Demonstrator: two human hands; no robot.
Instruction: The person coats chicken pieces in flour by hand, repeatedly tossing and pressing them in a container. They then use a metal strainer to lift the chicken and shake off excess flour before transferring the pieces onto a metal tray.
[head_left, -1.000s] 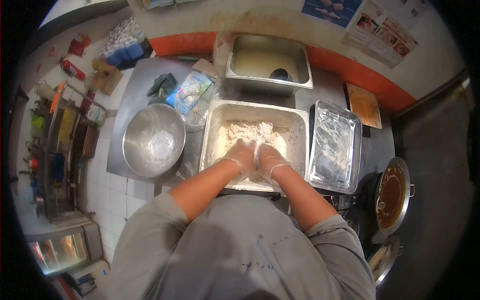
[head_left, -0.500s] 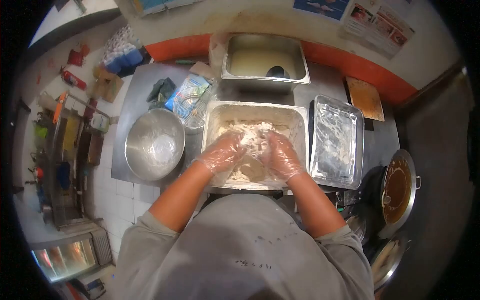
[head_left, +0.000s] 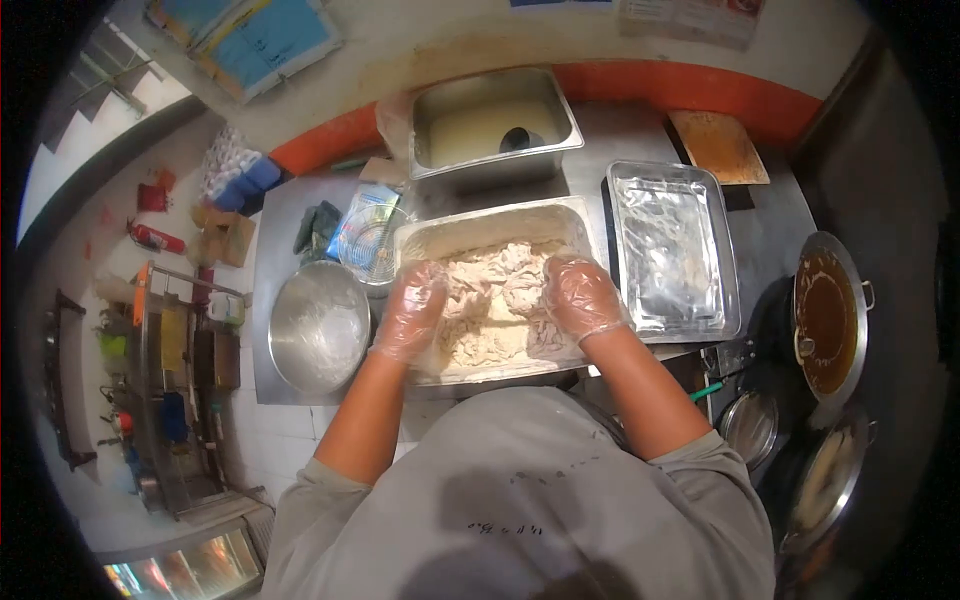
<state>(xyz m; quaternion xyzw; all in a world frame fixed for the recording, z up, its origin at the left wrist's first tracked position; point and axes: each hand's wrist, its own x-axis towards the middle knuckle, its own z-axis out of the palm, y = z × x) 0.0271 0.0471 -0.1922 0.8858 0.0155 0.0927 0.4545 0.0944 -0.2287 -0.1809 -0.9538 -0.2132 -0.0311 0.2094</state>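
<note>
A deep rectangular metal pan (head_left: pixel 500 214) stands in front of me, with lumpy, flour-coated pieces (head_left: pixel 505 290) and loose flour inside. I cannot make out what is under the coating. Clear plastic gloves cover both hands. My left hand (head_left: pixel 412 308) is closed over the pan's left side, and my right hand (head_left: pixel 583 298) is closed over its right side. The fingertips of both hands are largely hidden.
Left of the pan sit a steel bowl (head_left: pixel 320 330) and a wire strainer (head_left: pixel 375 245). Behind is a deep pan of cloudy liquid (head_left: pixel 470 130) holding a dark object. A shallow tray (head_left: pixel 670 250) lies right, near a large pan of brown liquid (head_left: pixel 828 315).
My hands have come out of the flour and moved apart to the pan's two sides. More coated pieces now show in the pan. The camera view has tilted.
</note>
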